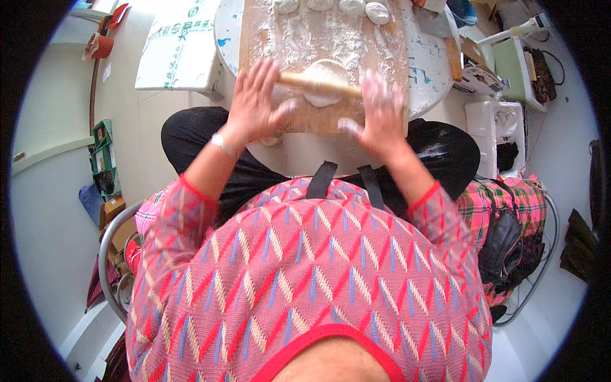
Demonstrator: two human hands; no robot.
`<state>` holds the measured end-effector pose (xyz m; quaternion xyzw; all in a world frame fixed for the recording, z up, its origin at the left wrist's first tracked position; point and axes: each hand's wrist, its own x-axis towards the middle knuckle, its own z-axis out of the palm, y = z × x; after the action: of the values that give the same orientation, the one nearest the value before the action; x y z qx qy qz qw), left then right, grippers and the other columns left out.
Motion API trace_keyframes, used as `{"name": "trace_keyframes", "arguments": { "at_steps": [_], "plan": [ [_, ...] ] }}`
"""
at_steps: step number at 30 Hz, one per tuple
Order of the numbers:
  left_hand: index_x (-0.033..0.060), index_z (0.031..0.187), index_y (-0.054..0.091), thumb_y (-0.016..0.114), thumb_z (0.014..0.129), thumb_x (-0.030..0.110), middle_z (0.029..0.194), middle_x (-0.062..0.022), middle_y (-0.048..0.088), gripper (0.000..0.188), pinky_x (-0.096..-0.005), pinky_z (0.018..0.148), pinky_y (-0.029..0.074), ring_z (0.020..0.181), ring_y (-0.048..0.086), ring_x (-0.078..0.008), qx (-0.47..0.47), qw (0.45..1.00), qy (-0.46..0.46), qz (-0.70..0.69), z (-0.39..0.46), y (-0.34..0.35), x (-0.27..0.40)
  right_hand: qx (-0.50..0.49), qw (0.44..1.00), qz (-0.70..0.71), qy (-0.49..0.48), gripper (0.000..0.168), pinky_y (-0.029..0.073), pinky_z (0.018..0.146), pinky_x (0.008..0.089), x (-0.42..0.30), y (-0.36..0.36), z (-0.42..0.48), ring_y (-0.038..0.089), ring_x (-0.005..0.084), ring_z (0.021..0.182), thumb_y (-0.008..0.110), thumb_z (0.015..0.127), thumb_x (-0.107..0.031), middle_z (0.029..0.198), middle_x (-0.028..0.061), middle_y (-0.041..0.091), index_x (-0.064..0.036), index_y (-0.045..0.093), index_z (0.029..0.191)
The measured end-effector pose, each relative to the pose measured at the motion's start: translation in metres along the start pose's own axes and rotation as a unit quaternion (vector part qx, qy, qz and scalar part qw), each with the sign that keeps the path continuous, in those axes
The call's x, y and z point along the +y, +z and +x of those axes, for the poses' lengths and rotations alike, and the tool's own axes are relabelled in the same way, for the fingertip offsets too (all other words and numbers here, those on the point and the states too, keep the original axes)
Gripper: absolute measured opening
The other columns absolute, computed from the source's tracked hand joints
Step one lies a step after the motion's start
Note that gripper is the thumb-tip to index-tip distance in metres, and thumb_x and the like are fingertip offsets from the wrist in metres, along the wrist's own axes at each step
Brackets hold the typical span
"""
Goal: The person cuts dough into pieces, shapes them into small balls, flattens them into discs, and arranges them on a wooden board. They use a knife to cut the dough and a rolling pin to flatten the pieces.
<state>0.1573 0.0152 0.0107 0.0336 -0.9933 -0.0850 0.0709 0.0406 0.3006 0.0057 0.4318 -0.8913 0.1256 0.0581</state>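
Note:
A wooden rolling pin [317, 84] lies across a flattened round of dough [329, 69] on a floured wooden board [312, 122]. Over the pin's left end rests my left hand [255, 102], its fingers stretched forward. My right hand [380, 114] covers the other end in the same way, blurred and whitened with flour. The dough shows on both sides of the pin. Several floured dough balls [352, 7] sit along the far part of the board, and loose flour [329, 40] is spread between them and the dough round.
The board rests on a round, worn white table [427, 90] in front of my knees. To the left stands a white foam box [184, 47] bearing writing. At right are a white foam container [470, 138] on the floor and a black bag [506, 238] beside my seat.

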Motion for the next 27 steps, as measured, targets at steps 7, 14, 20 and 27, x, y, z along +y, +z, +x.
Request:
{"name": "trace_keyframes", "arguments": {
  "at_steps": [7,14,20,27],
  "plan": [
    [0.0031,0.151,0.032,0.041,0.093,0.066,0.158,-0.0169,0.029,0.087,-0.0488,0.121,0.008,0.150,0.020,-0.0297,0.017,0.999,0.018,0.026,0.021,0.004,-0.003,0.025,0.999,0.035,0.010,0.097,0.009,0.120,0.0552,0.026,0.015,0.014,0.024,0.0332,0.148,0.047,0.088,-0.070,0.159,0.0203,0.025,-0.002,0.023,0.154],
    [0.0002,0.151,0.030,0.047,0.093,0.061,0.158,-0.0195,0.028,0.085,-0.0473,0.121,0.013,0.149,0.021,-0.0314,0.018,0.998,-0.055,0.003,0.053,0.012,-0.013,0.034,0.998,-0.041,0.021,0.098,0.010,0.119,0.0575,0.028,0.011,0.065,0.024,0.0318,0.147,0.046,0.087,-0.073,0.159,0.0191,0.025,-0.003,0.028,0.153],
    [0.0023,0.152,0.028,0.042,0.094,0.065,0.160,-0.0176,0.024,0.087,-0.0475,0.121,0.011,0.150,0.018,-0.0296,-0.023,0.999,-0.021,0.034,-0.003,-0.010,0.007,0.003,1.000,0.019,0.008,0.099,0.009,0.119,0.0582,0.011,0.004,0.001,0.024,0.0323,0.148,0.049,0.086,-0.071,0.160,0.0192,0.024,-0.003,0.024,0.155],
    [0.0032,0.154,0.026,0.032,0.094,0.069,0.161,-0.0179,0.022,0.089,-0.0470,0.121,0.009,0.151,0.015,-0.0311,0.011,0.993,-0.108,-0.041,0.084,0.014,-0.028,0.064,0.995,-0.066,0.037,0.100,0.011,0.118,0.0582,0.043,0.022,0.091,0.026,0.0319,0.147,0.042,0.085,-0.078,0.158,0.0186,0.030,-0.006,0.030,0.153]
  ]
}}
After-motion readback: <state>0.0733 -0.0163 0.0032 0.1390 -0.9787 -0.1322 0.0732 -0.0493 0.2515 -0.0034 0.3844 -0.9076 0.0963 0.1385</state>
